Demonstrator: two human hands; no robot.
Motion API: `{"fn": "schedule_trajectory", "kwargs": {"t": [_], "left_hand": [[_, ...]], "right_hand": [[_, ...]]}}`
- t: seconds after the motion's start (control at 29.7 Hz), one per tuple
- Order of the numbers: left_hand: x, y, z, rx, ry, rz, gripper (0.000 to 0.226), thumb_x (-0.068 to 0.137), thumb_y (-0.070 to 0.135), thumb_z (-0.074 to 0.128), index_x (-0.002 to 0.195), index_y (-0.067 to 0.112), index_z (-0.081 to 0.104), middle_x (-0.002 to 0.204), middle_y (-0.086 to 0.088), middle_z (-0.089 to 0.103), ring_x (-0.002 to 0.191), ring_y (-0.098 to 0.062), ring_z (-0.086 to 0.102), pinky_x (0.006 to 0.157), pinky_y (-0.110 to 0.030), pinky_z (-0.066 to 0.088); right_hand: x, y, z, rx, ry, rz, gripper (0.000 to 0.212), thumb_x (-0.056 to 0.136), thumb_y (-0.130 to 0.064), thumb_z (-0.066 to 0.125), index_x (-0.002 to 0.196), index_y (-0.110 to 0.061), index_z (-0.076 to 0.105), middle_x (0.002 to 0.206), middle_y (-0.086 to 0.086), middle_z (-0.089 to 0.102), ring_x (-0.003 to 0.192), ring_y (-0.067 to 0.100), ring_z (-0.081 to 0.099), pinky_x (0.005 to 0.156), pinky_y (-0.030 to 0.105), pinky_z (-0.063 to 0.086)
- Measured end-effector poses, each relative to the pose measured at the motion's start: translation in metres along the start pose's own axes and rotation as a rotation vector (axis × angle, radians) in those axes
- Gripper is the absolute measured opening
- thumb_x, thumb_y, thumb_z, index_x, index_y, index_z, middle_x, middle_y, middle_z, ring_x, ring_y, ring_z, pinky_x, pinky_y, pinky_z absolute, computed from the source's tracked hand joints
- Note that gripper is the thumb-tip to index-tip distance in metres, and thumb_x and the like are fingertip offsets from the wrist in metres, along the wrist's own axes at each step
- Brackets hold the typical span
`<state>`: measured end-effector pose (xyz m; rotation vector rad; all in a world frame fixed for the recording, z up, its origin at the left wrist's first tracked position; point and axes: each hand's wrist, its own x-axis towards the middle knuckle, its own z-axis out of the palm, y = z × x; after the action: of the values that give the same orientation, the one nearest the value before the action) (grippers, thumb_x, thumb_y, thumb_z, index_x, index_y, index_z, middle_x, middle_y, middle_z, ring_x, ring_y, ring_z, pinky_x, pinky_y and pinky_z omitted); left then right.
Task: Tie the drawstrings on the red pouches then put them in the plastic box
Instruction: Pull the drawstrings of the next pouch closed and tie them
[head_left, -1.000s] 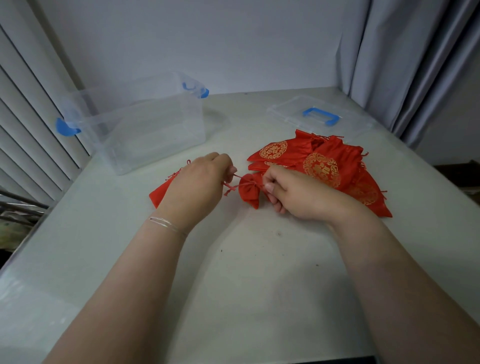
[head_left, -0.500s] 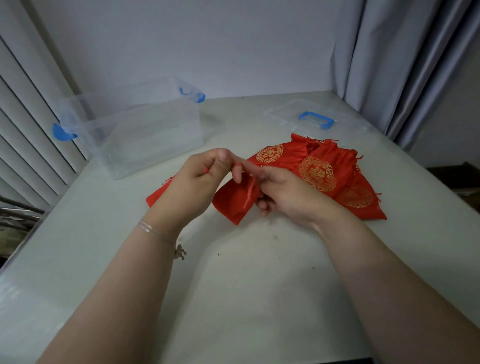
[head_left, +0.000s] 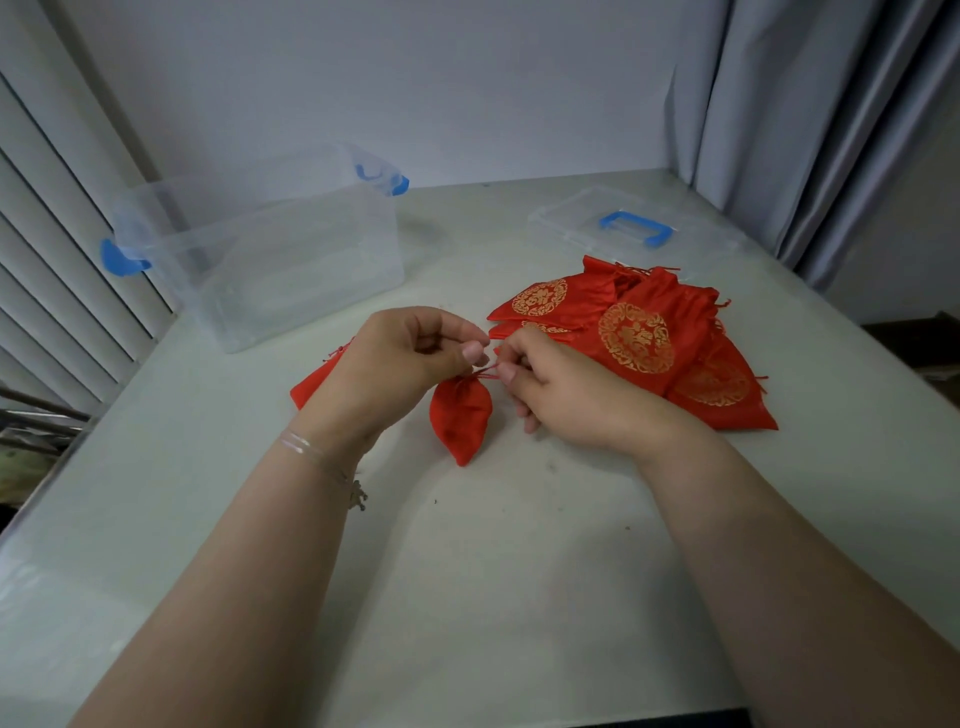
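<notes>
A small red pouch (head_left: 461, 415) hangs from its gathered neck just above the table, between my two hands. My left hand (head_left: 400, 358) pinches the thin red drawstring at the neck from the left. My right hand (head_left: 550, 389) pinches the same drawstring from the right, its fingertips almost meeting the left thumb. Another red pouch (head_left: 311, 382) lies flat on the table, half hidden behind my left hand. A pile of several red pouches with gold emblems (head_left: 639, 338) lies to the right. The clear plastic box (head_left: 270, 254) with blue latches stands open at the back left.
The box's clear lid (head_left: 623, 234) with a blue handle lies at the back right, just behind the pile. White blinds run along the left table edge and a grey curtain hangs at the right. The pale table (head_left: 493, 571) extends toward me.
The pouch was spread between my hands half a second ago; now its neck is drawn tight and it hangs below my fingertips. Both hands have closed in on the drawstring.
</notes>
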<state>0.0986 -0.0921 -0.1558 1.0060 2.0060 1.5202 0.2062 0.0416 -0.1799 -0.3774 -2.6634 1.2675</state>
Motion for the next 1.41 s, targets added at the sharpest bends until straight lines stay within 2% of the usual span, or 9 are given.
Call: {"fn": "schedule_trajectory", "kwargs": {"t": [0.3, 0.44, 0.67, 0.87, 0.94, 1.08, 1.21, 1.31, 1.41], "left_hand": [[-0.001, 0.005, 0.002, 0.163, 0.078, 0.066, 0.016, 0.075, 0.019, 0.079, 0.09, 0.02, 0.073, 0.074, 0.005, 0.067, 0.051, 0.001, 0.052, 0.055, -0.008, 0.041], [-0.002, 0.002, 0.006, 0.258, 0.021, 0.075, 0.015, 0.073, 0.021, 0.081, 0.087, 0.022, 0.073, 0.075, 0.005, 0.07, 0.065, 0.003, 0.054, 0.061, -0.006, 0.037], [-0.003, 0.0, 0.016, 0.317, 0.025, 0.09, 0.008, 0.075, 0.023, 0.078, 0.073, 0.022, 0.071, 0.064, 0.011, 0.062, 0.06, 0.005, 0.049, 0.056, -0.007, 0.037], [-0.002, -0.002, 0.01, 0.152, 0.008, 0.053, 0.005, 0.081, 0.021, 0.074, 0.08, 0.016, 0.074, 0.075, 0.0, 0.073, 0.068, -0.007, 0.064, 0.073, -0.018, 0.05], [-0.001, -0.002, 0.008, 0.069, -0.018, 0.043, 0.006, 0.082, 0.018, 0.071, 0.083, 0.013, 0.074, 0.082, -0.006, 0.074, 0.083, -0.019, 0.07, 0.084, -0.025, 0.054], [-0.002, 0.001, 0.007, -0.04, -0.033, 0.032, 0.008, 0.084, 0.01, 0.068, 0.088, 0.005, 0.073, 0.087, -0.013, 0.074, 0.083, -0.016, 0.069, 0.085, -0.022, 0.053], [-0.002, 0.004, 0.006, -0.11, -0.025, 0.013, 0.013, 0.085, 0.01, 0.065, 0.095, 0.01, 0.074, 0.08, -0.002, 0.073, 0.077, -0.003, 0.066, 0.069, -0.009, 0.046], [0.0, 0.002, 0.003, -0.118, 0.063, -0.043, 0.011, 0.085, 0.015, 0.067, 0.093, 0.018, 0.075, 0.075, 0.005, 0.073, 0.066, 0.006, 0.06, 0.059, -0.006, 0.042], [0.003, 0.0, 0.001, -0.151, 0.103, -0.12, 0.01, 0.082, 0.016, 0.071, 0.089, 0.02, 0.075, 0.075, 0.008, 0.073, 0.063, 0.004, 0.057, 0.064, -0.012, 0.042]], "right_hand": [[0.004, -0.001, -0.002, -0.034, 0.347, -0.24, 0.006, 0.092, -0.023, 0.057, 0.089, -0.019, 0.057, 0.075, -0.015, 0.05, 0.067, -0.005, 0.049, 0.06, 0.011, 0.032], [0.005, -0.003, 0.001, -0.028, 0.361, -0.318, 0.005, 0.089, -0.022, 0.061, 0.085, -0.021, 0.057, 0.086, -0.014, 0.051, 0.081, 0.001, 0.052, 0.071, 0.018, 0.041], [0.006, -0.003, 0.005, 0.035, 0.361, -0.364, 0.007, 0.088, -0.017, 0.062, 0.082, -0.019, 0.057, 0.087, -0.014, 0.047, 0.078, -0.002, 0.05, 0.07, 0.015, 0.039], [0.005, -0.004, 0.004, 0.274, 0.172, -0.169, 0.019, 0.101, -0.011, 0.036, 0.112, -0.022, 0.048, 0.088, -0.011, 0.059, 0.056, 0.0, 0.054, 0.057, 0.021, 0.046], [0.005, -0.002, 0.002, 0.281, 0.096, -0.136, 0.019, 0.1, -0.009, 0.04, 0.106, -0.021, 0.054, 0.079, -0.008, 0.062, 0.055, -0.001, 0.057, 0.057, 0.019, 0.047], [0.004, -0.004, -0.002, 0.318, 0.058, -0.108, 0.02, 0.098, -0.009, 0.046, 0.085, -0.017, 0.059, 0.06, -0.01, 0.063, 0.053, -0.003, 0.058, 0.055, 0.013, 0.045], [0.006, 0.001, -0.004, 0.256, 0.192, -0.107, 0.013, 0.094, -0.014, 0.056, 0.084, -0.017, 0.063, 0.068, -0.002, 0.068, 0.06, 0.007, 0.063, 0.062, 0.028, 0.053], [0.004, 0.002, -0.003, 0.046, 0.387, -0.218, 0.009, 0.089, -0.022, 0.063, 0.081, -0.018, 0.067, 0.078, -0.005, 0.064, 0.069, 0.003, 0.059, 0.066, 0.018, 0.045], [0.004, 0.0, -0.004, -0.038, 0.427, -0.315, 0.009, 0.086, -0.022, 0.065, 0.079, -0.016, 0.067, 0.083, -0.006, 0.057, 0.076, 0.009, 0.055, 0.067, 0.021, 0.042]]}}
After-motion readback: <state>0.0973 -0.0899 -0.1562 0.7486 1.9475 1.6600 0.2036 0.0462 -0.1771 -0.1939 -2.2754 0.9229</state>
